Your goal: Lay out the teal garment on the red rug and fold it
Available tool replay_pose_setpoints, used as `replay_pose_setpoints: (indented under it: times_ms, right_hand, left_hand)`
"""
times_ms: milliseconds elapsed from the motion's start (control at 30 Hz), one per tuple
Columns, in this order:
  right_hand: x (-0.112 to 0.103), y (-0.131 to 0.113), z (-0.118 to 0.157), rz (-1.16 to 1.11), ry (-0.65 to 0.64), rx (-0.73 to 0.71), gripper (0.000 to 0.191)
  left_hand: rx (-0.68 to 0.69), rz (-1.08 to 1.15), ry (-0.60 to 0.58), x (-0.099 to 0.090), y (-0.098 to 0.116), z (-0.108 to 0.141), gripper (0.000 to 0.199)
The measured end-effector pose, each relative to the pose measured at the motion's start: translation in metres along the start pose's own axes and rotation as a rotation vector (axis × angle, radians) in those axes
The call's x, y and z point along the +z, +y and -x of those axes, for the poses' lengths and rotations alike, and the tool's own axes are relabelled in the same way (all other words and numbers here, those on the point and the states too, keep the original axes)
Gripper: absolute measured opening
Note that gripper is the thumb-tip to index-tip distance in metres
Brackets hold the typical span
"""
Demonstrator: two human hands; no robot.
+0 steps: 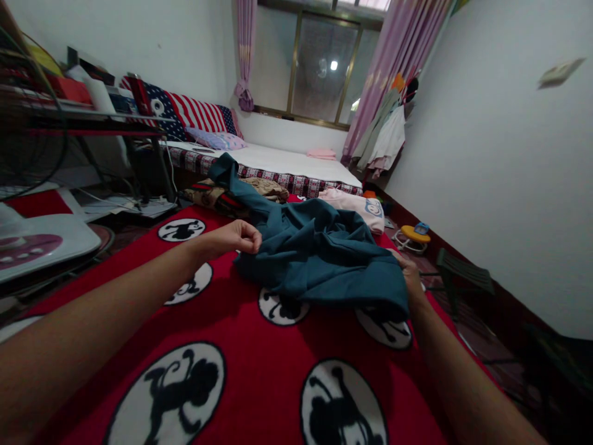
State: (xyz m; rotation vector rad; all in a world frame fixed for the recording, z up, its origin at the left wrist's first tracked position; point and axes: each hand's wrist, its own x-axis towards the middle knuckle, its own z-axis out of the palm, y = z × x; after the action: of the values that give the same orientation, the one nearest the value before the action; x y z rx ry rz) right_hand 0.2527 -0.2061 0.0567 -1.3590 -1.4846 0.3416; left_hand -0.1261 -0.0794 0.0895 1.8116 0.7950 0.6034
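While both our arms reach forward over a red blanket (250, 383) printed with dark figures in white rounds, a teal garment (319, 253) lies bunched between our hands, near the middle of the blanket. Our left hand (241, 237) is at the garment's left side, its fingers curled narrow; they seem to pinch the fabric, though the contact is too small for us to be sure. Our right hand (408, 273) grips the opposite edge, its fingers closed on the cloth and their tips hidden by it. Between the two, the near edge hangs in a loose fold above the printed rounds, and a narrow length of the garment trails away to the far left, beside a brown patterned cloth (269, 188). Just beyond the garment on the right, we see a pale pink garment (356, 207) with a blue-and-white patch.

Past the blanket stands a white-topped bed (282, 162), with a striped and starred cushion (197, 114) and a lilac pillow (217, 139) at its left end. To our right, near the wall, are a yellow stool (412, 234) and a dark green chair (466, 272). To our left stands a cluttered desk (99, 131).
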Motion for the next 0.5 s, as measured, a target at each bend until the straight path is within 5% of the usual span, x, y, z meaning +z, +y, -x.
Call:
replay_pose_setpoints:
  times_ms: [100, 167, 267, 333, 433, 500]
  right_hand:
    - [-0.029, -0.025, 0.024, 0.117, -0.404, 0.024, 0.019]
    - [-0.050, -0.041, 0.040, 0.260, -0.644, 0.042, 0.031]
    - [-0.069, -0.066, 0.049, 0.426, -0.802, 0.018, 0.059]
    - [-0.065, -0.084, 0.041, 0.434, -0.843, -0.021, 0.059]
    - [-0.028, -0.095, 0.018, 0.313, -0.867, -0.049, 0.042]
    - [0.010, -0.083, 0.005, 0.258, -0.700, -0.014, 0.042]
  left_hand:
    - [-0.118, -0.177, -0.301, -0.017, 0.015, 0.038, 0.009]
    - [-0.208, -0.255, -0.373, -0.025, 0.018, 0.054, 0.006]
    - [-0.145, -0.266, -0.105, -0.031, 0.015, 0.053, 0.017]
    - [-0.037, -0.219, 0.132, -0.028, 0.007, 0.037, 0.029]
    - [-0.022, -0.193, 0.243, -0.010, -0.008, 0.003, 0.057]
    - [-0.059, -0.226, 0.249, 0.009, -0.018, -0.016, 0.072]
